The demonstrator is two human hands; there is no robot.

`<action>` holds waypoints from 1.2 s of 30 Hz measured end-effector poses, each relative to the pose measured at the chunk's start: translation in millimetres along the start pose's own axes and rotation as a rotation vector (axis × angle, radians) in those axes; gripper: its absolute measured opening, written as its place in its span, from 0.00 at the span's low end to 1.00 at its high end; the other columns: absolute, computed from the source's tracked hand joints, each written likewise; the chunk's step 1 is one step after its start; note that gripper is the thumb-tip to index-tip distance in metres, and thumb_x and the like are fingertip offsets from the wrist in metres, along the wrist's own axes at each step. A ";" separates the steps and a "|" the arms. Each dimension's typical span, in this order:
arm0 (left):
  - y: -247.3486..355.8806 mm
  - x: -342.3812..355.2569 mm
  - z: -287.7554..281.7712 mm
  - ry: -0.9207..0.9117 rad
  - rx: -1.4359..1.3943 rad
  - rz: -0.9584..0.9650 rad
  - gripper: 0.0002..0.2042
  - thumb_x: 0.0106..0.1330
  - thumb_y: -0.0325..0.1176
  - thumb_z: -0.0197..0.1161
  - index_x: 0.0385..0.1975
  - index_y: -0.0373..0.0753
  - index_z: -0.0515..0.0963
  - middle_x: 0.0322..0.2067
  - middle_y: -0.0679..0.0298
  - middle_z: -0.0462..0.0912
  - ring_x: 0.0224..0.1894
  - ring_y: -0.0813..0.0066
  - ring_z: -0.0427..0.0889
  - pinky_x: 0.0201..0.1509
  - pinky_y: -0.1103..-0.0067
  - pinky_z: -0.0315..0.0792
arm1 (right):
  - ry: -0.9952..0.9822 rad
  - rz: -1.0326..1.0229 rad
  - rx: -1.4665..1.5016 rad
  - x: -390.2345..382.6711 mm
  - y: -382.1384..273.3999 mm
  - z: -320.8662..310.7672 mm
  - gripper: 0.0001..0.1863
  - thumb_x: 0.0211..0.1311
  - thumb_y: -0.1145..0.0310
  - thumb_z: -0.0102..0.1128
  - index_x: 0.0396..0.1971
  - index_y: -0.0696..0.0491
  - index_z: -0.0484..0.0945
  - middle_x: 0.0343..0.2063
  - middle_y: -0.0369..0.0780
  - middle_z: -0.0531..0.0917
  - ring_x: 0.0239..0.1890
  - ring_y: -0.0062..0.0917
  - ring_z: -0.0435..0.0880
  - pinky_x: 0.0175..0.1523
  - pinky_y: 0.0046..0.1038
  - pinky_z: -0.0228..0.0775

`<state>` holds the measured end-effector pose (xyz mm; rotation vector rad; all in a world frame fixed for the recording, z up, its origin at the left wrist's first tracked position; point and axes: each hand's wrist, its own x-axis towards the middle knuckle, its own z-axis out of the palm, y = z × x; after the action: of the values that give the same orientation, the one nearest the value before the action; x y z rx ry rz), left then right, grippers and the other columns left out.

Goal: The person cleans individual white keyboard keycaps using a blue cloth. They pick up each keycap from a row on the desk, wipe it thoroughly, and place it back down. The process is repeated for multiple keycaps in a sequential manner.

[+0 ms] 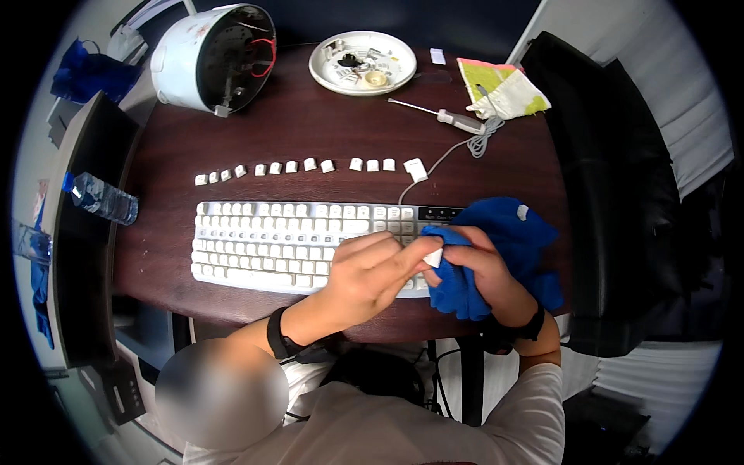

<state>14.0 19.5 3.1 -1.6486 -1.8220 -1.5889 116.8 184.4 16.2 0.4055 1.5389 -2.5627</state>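
Over the right part of a white keyboard [256, 280], my two hands meet. Pinched in the fingers of my left hand [363, 277] is a small white keycap [434, 258]. My right hand [484, 271] is closed on a blue cloth [511, 232], and a fold of it lies against the keycap. The rest of the cloth spreads over the keyboard's right end and the table. One row of the keyboard shows bare switches with no caps. Behind the keyboard stands a line of loose white keycaps [291, 167], with a larger one [416, 170] at its right end.
At the back are a white pot-like housing [178, 66] on its side and a white round tray [319, 76] of small parts. A screwdriver [457, 121], a coiled cable [487, 141] and a yellow-white cloth [515, 94] lie back right. A water bottle [105, 199] is at the left.
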 end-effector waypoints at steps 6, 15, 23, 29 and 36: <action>-1.8 1.6 0.5 0.008 0.139 0.134 0.17 0.47 0.21 0.68 0.40 0.29 0.79 0.15 0.66 0.66 0.16 0.75 0.65 0.16 0.79 0.60 | 0.015 -0.019 0.025 0.4 -2.2 -0.2 0.18 0.55 0.73 0.52 0.46 0.61 0.75 0.36 0.40 0.81 0.36 0.19 0.79 0.42 0.20 0.71; -4.2 0.5 -2.5 -0.068 0.161 0.110 0.18 0.47 0.21 0.68 0.42 0.31 0.78 0.15 0.65 0.65 0.16 0.74 0.66 0.18 0.78 0.61 | -0.097 0.065 0.126 10.8 4.4 -23.7 0.13 0.55 0.70 0.52 0.37 0.59 0.78 0.24 0.38 0.81 0.26 0.19 0.79 0.32 0.17 0.70; -2.5 4.1 -8.5 -0.018 0.028 -0.204 0.14 0.57 0.23 0.63 0.44 0.33 0.79 0.17 0.63 0.72 0.18 0.78 0.70 0.21 0.81 0.64 | 0.191 -0.120 0.090 2.9 1.1 -7.8 0.14 0.55 0.70 0.55 0.40 0.61 0.75 0.32 0.41 0.80 0.30 0.21 0.79 0.35 0.19 0.71; 4.9 -1.4 -0.4 -0.031 -0.393 -0.535 0.12 0.65 0.26 0.58 0.48 0.32 0.77 0.24 0.66 0.79 0.23 0.86 0.75 0.26 0.88 0.70 | 0.059 -0.834 -0.892 7.1 1.9 1.1 0.15 0.52 0.75 0.62 0.40 0.60 0.70 0.30 0.40 0.74 0.31 0.23 0.76 0.36 0.22 0.67; 11.2 -4.6 3.4 -0.015 -0.595 -0.739 0.14 0.66 0.27 0.57 0.50 0.31 0.75 0.23 0.66 0.78 0.23 0.86 0.74 0.25 0.87 0.69 | 0.238 -0.941 -0.996 10.3 13.7 3.9 0.15 0.50 0.78 0.62 0.39 0.59 0.71 0.30 0.43 0.75 0.31 0.27 0.78 0.36 0.24 0.69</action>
<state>26.2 17.2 4.5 -1.1892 -2.2666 -2.6307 109.7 174.7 3.4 -0.2127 3.3642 -1.7117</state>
